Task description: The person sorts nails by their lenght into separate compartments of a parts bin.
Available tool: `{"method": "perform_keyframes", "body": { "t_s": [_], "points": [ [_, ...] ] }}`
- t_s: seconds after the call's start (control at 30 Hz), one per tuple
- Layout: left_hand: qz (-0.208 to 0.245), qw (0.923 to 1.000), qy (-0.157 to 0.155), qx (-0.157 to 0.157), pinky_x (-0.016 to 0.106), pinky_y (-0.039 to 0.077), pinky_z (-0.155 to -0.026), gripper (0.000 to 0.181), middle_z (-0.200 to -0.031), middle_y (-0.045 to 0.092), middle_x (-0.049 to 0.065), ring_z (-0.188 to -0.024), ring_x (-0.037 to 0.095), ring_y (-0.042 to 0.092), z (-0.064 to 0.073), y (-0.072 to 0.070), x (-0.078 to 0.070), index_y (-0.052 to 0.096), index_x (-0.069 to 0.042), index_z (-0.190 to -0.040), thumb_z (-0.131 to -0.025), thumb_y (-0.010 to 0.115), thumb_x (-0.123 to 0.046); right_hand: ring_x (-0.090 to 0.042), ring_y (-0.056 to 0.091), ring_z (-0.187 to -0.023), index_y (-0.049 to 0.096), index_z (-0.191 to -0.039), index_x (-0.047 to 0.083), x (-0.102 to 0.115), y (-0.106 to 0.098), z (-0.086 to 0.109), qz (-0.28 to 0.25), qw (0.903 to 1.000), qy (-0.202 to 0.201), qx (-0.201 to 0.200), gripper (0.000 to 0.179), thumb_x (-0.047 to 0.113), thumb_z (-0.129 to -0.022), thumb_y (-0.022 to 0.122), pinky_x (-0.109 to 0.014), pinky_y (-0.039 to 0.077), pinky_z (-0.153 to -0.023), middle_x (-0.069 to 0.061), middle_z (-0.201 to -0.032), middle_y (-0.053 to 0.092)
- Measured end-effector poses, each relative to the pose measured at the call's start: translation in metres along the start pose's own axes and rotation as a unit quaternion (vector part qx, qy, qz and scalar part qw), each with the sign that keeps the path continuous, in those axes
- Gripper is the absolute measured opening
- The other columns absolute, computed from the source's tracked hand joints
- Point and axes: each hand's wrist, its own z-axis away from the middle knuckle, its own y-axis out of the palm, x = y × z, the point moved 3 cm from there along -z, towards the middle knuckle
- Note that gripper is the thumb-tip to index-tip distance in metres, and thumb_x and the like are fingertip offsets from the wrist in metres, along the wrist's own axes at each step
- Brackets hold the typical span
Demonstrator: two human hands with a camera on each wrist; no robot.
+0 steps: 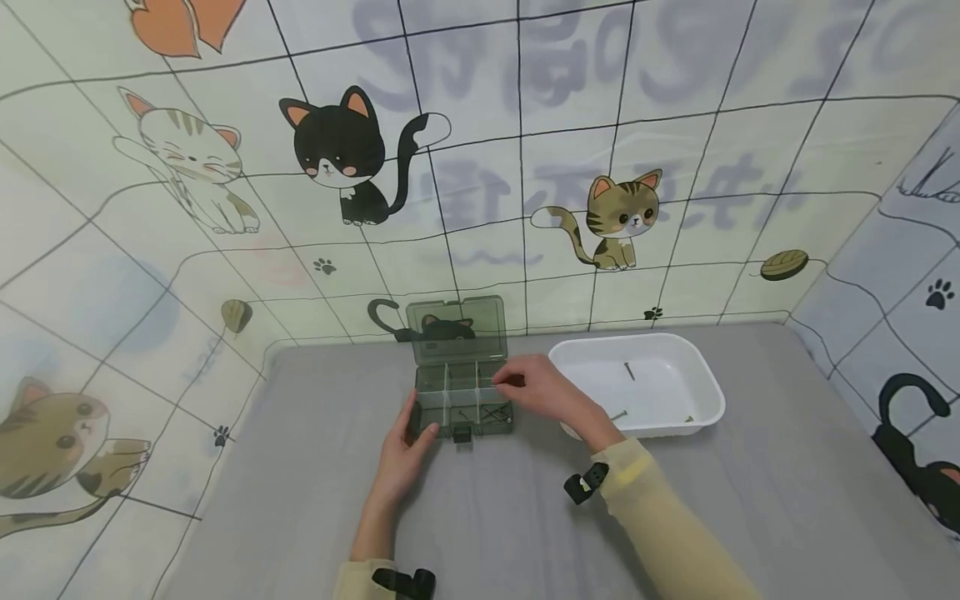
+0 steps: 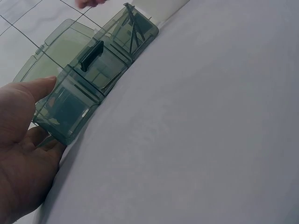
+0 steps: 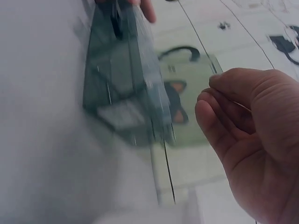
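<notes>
A translucent green compartment box [image 1: 430, 398] stands on the grey surface with its lid [image 1: 457, 329] raised at the back. My left hand [image 1: 402, 458] grips its left end, thumb at the front wall and fingers round the side. Dark screws [image 1: 495, 414] lie in the front right compartment. Over the box's right side is my right hand [image 1: 542, 390], thumb and fingertips brought together. In the right wrist view the right hand [image 3: 252, 126] shows no clear object at its fingertips; a small thing there could be hidden.
Right of the box stands a white tray [image 1: 708, 402], partly behind my right forearm. Inside it lie a long screw [image 1: 629, 372], another screw [image 1: 618, 415] and a tiny brass-coloured piece [image 1: 689, 419]. A cat-printed cloth [image 1: 480, 208] rises behind the grey surface [image 1: 510, 517].
</notes>
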Motion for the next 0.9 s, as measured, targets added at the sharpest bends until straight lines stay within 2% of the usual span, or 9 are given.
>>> {"method": "perform_keyframes", "body": {
  "t_s": [0.2, 0.37, 0.67, 0.9],
  "points": [
    [-0.006, 1.0, 0.002, 0.001, 0.05, 0.019, -0.123, 0.073, -0.169, 0.018, 0.009, -0.156, 0.028, 0.011, 0.0, -0.001, -0.002, 0.027, -0.019, -0.164, -0.103, 0.066, -0.021, -0.016, 0.068, -0.093, 0.077, -0.109, 0.004, -0.022, -0.024, 0.02, -0.005, 0.9993, 0.014, -0.033, 0.014, 0.008, -0.099, 0.068, -0.033, 0.057, -0.08, -0.004, -0.104, 0.073],
    [-0.015, 0.9999, 0.001, -0.001, 0.049, 0.02, -0.123, 0.073, -0.169, 0.019, 0.009, -0.156, 0.028, 0.012, -0.001, -0.001, -0.003, 0.027, -0.021, -0.164, -0.103, 0.067, -0.022, -0.019, 0.069, -0.095, 0.077, -0.108, 0.004, -0.037, -0.039, 0.034, 0.006, 0.9985, 0.028, -0.046, 0.014, 0.008, -0.099, 0.068, -0.037, 0.058, -0.083, -0.005, -0.104, 0.074],
    [-0.011, 0.9999, 0.003, 0.0, 0.049, 0.02, -0.123, 0.075, -0.169, 0.019, 0.012, -0.155, 0.03, 0.012, 0.001, 0.001, -0.001, 0.028, -0.019, -0.164, -0.101, 0.069, -0.024, -0.02, 0.069, -0.096, 0.077, -0.111, 0.003, -0.061, -0.055, 0.056, 0.024, 0.9969, 0.055, -0.05, 0.018, 0.014, -0.098, 0.071, -0.041, 0.057, -0.086, -0.003, -0.103, 0.075],
    [-0.01, 0.9999, 0.008, 0.002, 0.049, 0.02, -0.123, 0.074, -0.169, 0.019, 0.012, -0.155, 0.029, 0.012, 0.002, 0.001, -0.001, 0.028, -0.019, -0.164, -0.102, 0.068, -0.025, -0.019, 0.068, -0.092, 0.075, -0.109, -0.002, -0.077, -0.063, 0.069, 0.016, 0.9969, 0.066, -0.04, 0.019, 0.01, -0.094, 0.074, -0.041, 0.057, -0.084, -0.003, -0.1, 0.074]
  ]
}}
